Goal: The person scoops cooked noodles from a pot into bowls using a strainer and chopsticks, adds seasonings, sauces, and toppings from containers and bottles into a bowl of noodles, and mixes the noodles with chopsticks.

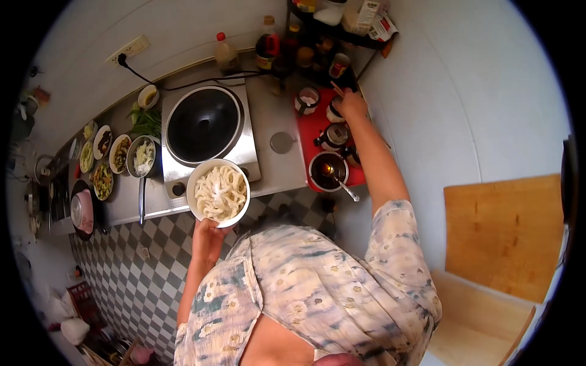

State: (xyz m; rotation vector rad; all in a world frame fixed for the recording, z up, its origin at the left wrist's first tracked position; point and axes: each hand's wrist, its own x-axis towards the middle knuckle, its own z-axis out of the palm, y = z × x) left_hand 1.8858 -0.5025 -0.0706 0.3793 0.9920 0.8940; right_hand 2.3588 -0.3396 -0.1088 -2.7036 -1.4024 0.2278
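My left hand (209, 239) grips the rim and side of a white bowl (191, 194) in front of the stove. The bowl holds pale strips (220, 190) with white powder on top. Out to the right, my right hand (350, 106) is closed around chopsticks (337, 89), above a small jar (333, 112) on the red tray (310, 132). Another jar (307, 100) of white contents stands left of it. Nearer me on the tray are a lidded jar (335, 136) and a metal bowl (314, 177) of dark liquid with a spoon (350, 193).
A dark wok (204, 124) sits on the steel stove (250, 155). Several dishes and a handled pan (142, 160) line the counter at left. Bottles (226, 53) stand along the back wall, under a corner shelf (342, 32). A round lid (281, 143) lies between stove and tray.
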